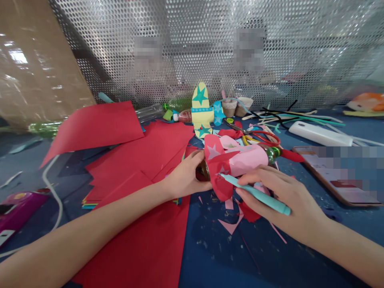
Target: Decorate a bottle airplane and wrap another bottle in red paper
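Note:
My left hand (189,172) is wrapped round the base of a plastic bottle (249,158) covered in pink paper. The bottle lies on its side, its green-capped neck toward the right. A red paper piece (214,160) with rounded ends and pink stars crosses it near my left fingers. My right hand (276,196) grips a light-blue pen (261,196), whose tip touches or nearly touches the lower pink star. Behind stands another paper-decorated bottle (186,116) with a yellow piece (201,108) bearing teal stars.
Red paper sheets (135,148) spread across the left. Scissors (265,136) lie among paper scraps behind the bottle. A phone (339,176) and a white stick-shaped object (321,134) are at the right. A purple tool (21,212) with a white cord lies far left. Perforated metal (180,52) stands behind.

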### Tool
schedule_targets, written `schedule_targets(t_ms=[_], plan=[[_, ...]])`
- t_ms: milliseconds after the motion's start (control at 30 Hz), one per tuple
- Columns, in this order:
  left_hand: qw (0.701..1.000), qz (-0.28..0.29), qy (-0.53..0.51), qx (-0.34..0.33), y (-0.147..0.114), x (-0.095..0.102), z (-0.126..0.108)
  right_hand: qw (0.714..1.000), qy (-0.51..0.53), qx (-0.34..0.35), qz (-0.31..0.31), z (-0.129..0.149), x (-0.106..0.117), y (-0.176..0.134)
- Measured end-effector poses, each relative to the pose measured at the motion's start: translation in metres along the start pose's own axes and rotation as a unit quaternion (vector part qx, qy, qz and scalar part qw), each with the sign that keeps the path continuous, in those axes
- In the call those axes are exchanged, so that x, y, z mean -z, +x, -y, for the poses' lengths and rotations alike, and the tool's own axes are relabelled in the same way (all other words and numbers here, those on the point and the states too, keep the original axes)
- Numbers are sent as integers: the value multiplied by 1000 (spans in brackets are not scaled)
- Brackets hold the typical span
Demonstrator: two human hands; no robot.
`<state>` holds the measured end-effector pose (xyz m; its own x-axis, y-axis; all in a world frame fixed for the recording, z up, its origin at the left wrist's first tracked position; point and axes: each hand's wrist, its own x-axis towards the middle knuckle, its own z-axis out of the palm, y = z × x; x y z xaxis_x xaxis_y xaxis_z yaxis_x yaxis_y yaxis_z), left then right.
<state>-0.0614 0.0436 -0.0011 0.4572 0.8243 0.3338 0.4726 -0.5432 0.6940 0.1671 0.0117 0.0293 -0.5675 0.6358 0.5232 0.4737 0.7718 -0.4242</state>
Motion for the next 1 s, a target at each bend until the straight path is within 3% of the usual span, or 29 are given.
schedule_targets(t_ms=[1000], plan=[[1000, 8, 8, 8, 0, 1, -1, 1000, -1, 28, -14, 1, -1, 1]])
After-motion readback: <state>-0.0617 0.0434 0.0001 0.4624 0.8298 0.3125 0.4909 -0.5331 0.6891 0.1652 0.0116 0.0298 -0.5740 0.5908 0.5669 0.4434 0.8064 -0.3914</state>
